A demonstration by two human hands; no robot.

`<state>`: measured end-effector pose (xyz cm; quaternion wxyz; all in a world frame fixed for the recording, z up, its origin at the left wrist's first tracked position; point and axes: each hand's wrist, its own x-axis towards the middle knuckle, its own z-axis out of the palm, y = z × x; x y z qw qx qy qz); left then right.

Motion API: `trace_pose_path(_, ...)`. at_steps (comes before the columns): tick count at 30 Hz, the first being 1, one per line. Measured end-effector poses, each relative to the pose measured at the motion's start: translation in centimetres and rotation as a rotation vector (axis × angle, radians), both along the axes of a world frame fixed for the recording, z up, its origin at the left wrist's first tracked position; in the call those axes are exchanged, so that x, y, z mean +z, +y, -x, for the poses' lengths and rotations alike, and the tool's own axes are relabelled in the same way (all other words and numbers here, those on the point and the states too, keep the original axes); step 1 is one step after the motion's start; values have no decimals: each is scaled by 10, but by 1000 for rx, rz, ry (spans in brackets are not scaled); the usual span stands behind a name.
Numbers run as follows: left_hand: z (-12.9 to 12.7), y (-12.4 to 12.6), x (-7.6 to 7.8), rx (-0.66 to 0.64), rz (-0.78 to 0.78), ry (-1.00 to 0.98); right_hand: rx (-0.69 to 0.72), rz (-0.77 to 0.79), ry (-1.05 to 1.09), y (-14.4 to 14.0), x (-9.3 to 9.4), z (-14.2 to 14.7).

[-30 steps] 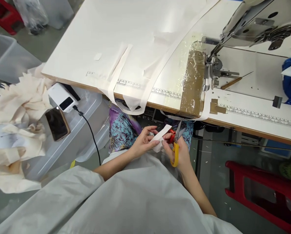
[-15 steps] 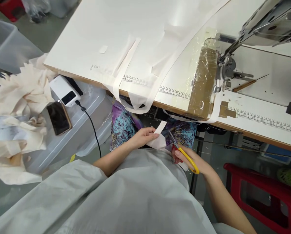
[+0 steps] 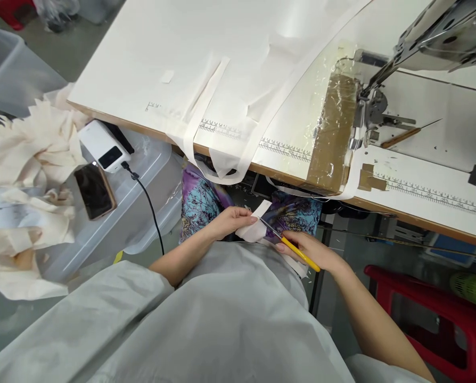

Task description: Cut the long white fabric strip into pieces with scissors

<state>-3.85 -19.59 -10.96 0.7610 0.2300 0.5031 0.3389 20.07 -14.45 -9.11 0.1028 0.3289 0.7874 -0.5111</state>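
Observation:
Above my lap, my left hand (image 3: 230, 222) pinches a white fabric strip (image 3: 254, 231) between thumb and fingers. The strip's narrow end points up past the fingertips. From the right, my right hand (image 3: 305, 249) grips yellow-handled scissors (image 3: 300, 252). Their metal blades reach to the strip, right beside my left fingertips; whether the blades are closed on the fabric I cannot tell. Part of the handle is hidden by my fingers. Another length of pale fabric (image 3: 296, 265) hangs below my right hand. Looping over the table edge above my hands is a long white band (image 3: 230, 178).
A sewing machine (image 3: 433, 48) stands on the white table (image 3: 142, 58) at upper right, with a pointed wooden-handled tool (image 3: 401, 138) beside it. To the left, a phone (image 3: 95, 191), a white device (image 3: 104, 147) and heaped fabric (image 3: 26, 159) rest on plastic bins. A red stool (image 3: 425, 298) is lower right.
My right hand has brought the scissors up and left, so the blades now meet the strip. The yellow handle has turned flatter. My left hand has shifted slightly left with the strip.

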Motion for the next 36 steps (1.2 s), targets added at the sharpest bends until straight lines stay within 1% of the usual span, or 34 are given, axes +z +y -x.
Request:
trace_pose_path(4, -3, 0, -2, 8, 14, -19, 34, -279, -121, -5, 1, 0)
trace_pose_path(6, -3, 0, -2, 17, 16, -24, 38, -362, -176, -7, 3, 1)
trace_pose_path(8, -2, 0, -1, 14, 3, -22, 32, -402, -206, -8, 5, 2)
trace_pose_path(12, 1, 0, -1, -5, -32, -28, 8, -417, -196, -9, 3, 3)
trace_pose_path(17, 1, -2, -4, 11, -9, -39, -10, -422, -177, -9, -2, 1)
trace_pose_path(20, 0, -3, -5, 23, 3, -42, 16, -447, -206, -9, 0, 2)
trace_pose_path(23, -1, -2, -4, 1, 3, -51, 51, -472, -237, -10, 4, 6)
trace_pose_path(27, -1, -3, -2, -18, 1, -68, 51, -487, -230, -9, 5, 13)
trace_pose_path(30, 0, -4, -4, -21, -7, -58, 9, -487, -207, -8, 0, 12)
trace_pose_path(33, 0, -4, -8, -29, -37, -26, -74, -452, -152, -9, -7, 8)
trace_pose_path(35, 0, -4, -11, -75, -116, 54, -143, -413, -81, -12, -12, 5)
trace_pose_path(36, 1, -4, -11, -118, -186, 137, -179, -391, -39, -14, -15, 4)
